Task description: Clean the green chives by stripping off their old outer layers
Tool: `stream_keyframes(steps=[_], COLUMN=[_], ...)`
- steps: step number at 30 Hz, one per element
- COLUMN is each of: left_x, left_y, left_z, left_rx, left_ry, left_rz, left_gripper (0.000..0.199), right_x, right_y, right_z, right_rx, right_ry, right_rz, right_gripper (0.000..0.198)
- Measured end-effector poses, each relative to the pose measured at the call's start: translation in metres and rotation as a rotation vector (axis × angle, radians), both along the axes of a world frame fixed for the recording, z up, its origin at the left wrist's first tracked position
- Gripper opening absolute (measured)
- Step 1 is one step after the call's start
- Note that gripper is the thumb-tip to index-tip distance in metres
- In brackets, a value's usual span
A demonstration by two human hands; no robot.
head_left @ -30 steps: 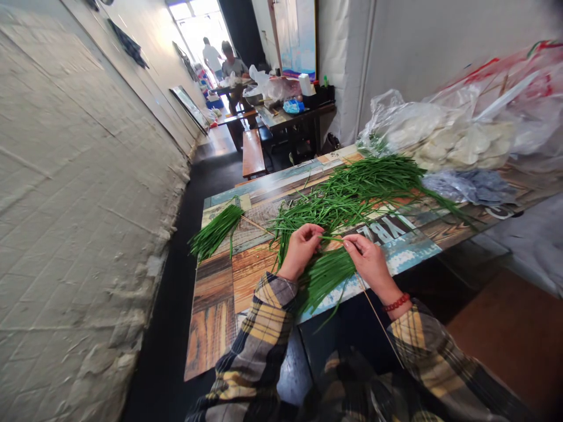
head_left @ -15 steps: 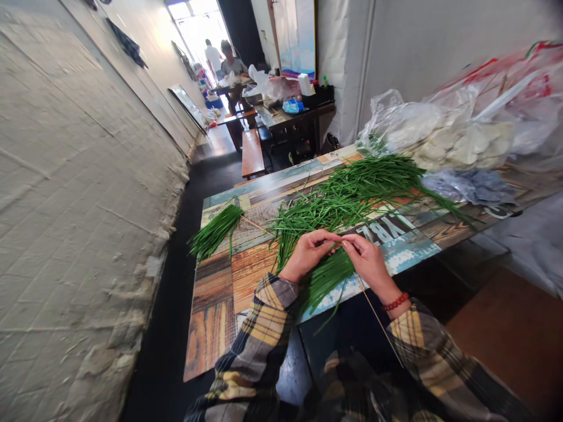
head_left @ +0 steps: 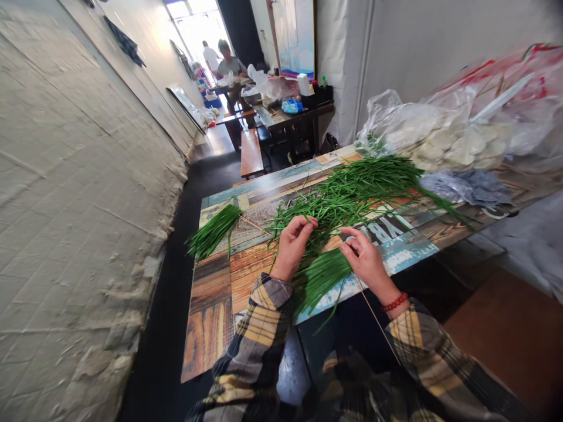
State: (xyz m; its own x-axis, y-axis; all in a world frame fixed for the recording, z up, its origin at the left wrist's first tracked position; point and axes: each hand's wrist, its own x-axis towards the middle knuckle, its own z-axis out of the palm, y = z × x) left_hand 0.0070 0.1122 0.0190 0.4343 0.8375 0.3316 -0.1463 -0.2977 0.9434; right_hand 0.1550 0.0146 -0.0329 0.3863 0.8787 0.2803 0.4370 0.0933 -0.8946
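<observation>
My left hand (head_left: pixel 295 243) is raised over the table, thumb and fingers pinched on what looks like a thin green chive, little of which shows. To its right, my right hand (head_left: pixel 364 258) has loosely curved fingers, with a gap between thumb and index fingertip. Below and between the hands lies a flat row of chives (head_left: pixel 323 278), hanging partly over the table's near edge. From beside it a thin wooden skewer (head_left: pixel 373 313) slants down toward my lap. A loose heap of chives (head_left: pixel 369 181) spreads beyond my hands. At the left lies a finished-looking chive bundle (head_left: pixel 215 231) on another skewer (head_left: pixel 253 223).
The patchwork wood-print table (head_left: pixel 211 328) has its left end near a rough wall (head_left: pixel 88 234). Clear plastic bags (head_left: pixel 466 138) holding pale round pieces and a grey-blue cloth (head_left: pixel 479 187) lie at the right. Farther back are a bench (head_left: pixel 251 153), another table and two people.
My hands were together at the top of the chive row and have parted. My left hand has moved left and slightly up; the right stays near the skewer.
</observation>
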Motion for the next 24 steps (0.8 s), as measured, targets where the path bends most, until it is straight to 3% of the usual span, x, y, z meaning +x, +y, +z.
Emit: stream_keyframes(steps=[4, 9, 11, 17, 24], left_x=[-0.003, 0.001, 0.004, 0.010, 0.010], left_y=[0.002, 0.006, 0.006, 0.000, -0.002], left_z=[0.001, -0.012, -0.018, -0.023, -0.021], left_rx=[-0.038, 0.154, 0.159, -0.016, -0.090], left_ry=[-0.019, 0.246, 0.335, 0.411, 0.387], left_rz=[0.088, 0.232, 0.187, -0.042, -0.093], left_gripper=[0.016, 0.011, 0.012, 0.018, 0.020], right_x=[0.001, 0.001, 0.001, 0.000, 0.000], right_y=[0.002, 0.002, 0.001, -0.001, 0.000], right_z=[-0.005, -0.001, 0.002, 0.006, 0.005], right_rx=[-0.007, -0.063, -0.064, -0.042, -0.044], right_ry=[-0.004, -0.062, -0.077, -0.050, -0.047], right_rz=[0.011, 0.004, -0.007, -0.008, 0.002], right_gripper=[0.037, 0.027, 0.027, 0.025, 0.026])
